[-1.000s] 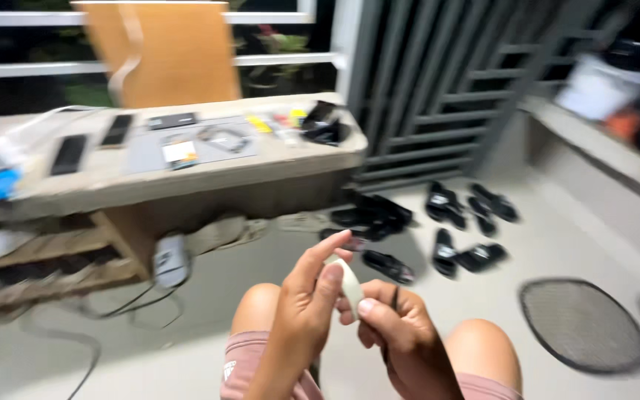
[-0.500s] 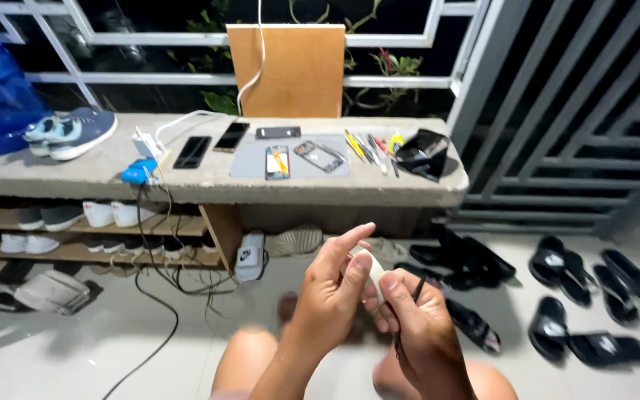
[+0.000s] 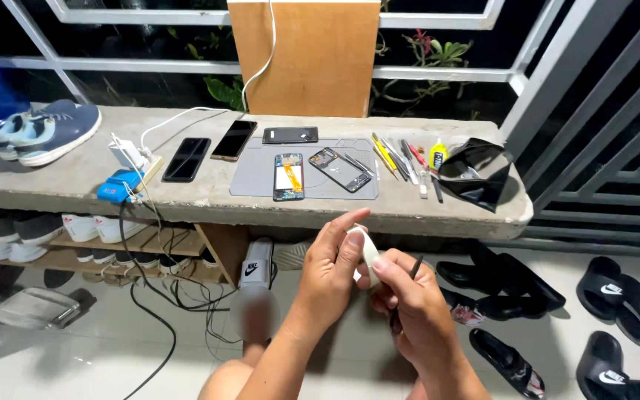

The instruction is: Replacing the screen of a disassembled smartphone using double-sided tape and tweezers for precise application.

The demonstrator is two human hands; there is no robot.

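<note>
- White tape roll (image 3: 365,250) sat pinched between both hands above the lap.
- Left hand (image 3: 329,278) curled closed around it.
- Right hand (image 3: 409,304) gripped it too, fingers also clasping a thin dark tool (image 3: 406,284).
- Beyond lay a concrete ledge (image 3: 261,204) with a grey mat (image 3: 257,178) and opened phones (image 3: 289,176).

From my feed, the concrete worktop (image 3: 209,198) has a grey mat (image 3: 257,178) in the middle with two opened phones (image 3: 289,176) on it. Left of that sit two dark phones (image 3: 187,158), a blue power strip (image 3: 116,187) and sneakers (image 3: 46,133). Tools (image 3: 401,155) and a black pouch (image 3: 479,174) are lying at the right end.
</note>
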